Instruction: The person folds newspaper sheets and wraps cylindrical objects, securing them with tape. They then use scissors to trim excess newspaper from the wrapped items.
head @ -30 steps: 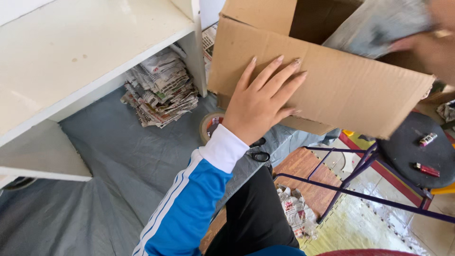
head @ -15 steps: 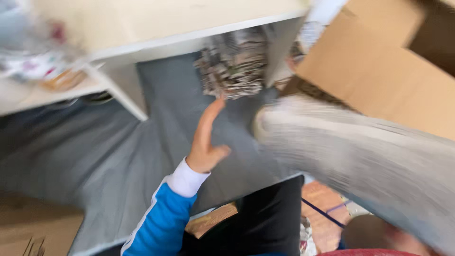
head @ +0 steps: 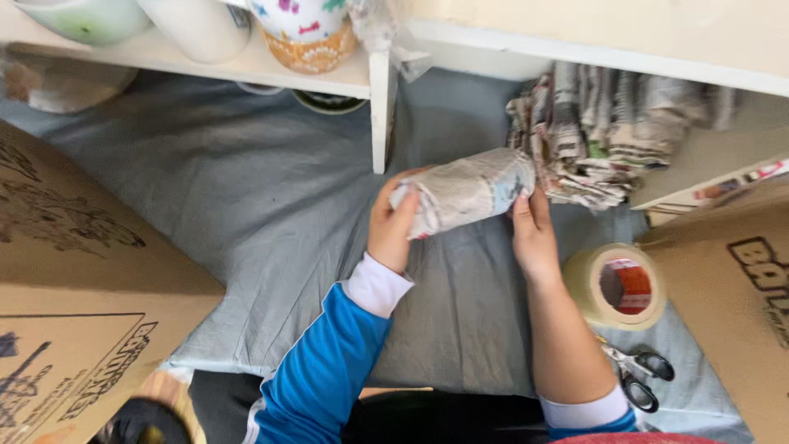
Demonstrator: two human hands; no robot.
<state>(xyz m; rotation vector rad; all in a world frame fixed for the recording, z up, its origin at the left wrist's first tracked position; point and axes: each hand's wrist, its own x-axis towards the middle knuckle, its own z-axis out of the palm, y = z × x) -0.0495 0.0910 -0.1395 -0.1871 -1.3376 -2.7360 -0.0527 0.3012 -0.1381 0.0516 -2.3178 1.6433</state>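
Note:
A roll-shaped bundle wrapped in newspaper (head: 464, 192) is held between both hands above a grey cloth (head: 246, 222). My left hand (head: 392, 226) grips its left end, where the paper is folded in. My right hand (head: 532, 233) holds its right end from below. A stack of folded newspapers (head: 608, 136) lies just behind the bundle, under a white shelf.
A roll of packing tape (head: 618, 284) and scissors (head: 637, 374) lie right of my right arm. Cardboard boxes stand at the left (head: 74, 288) and right (head: 740, 288). The white shelf (head: 246, 66) carries a patterned cup (head: 308, 29) and other vessels.
The view has swung from the cardboard box to the shelf and cloth. My left hand has left the box flap, and both hands now hold the newspaper bundle.

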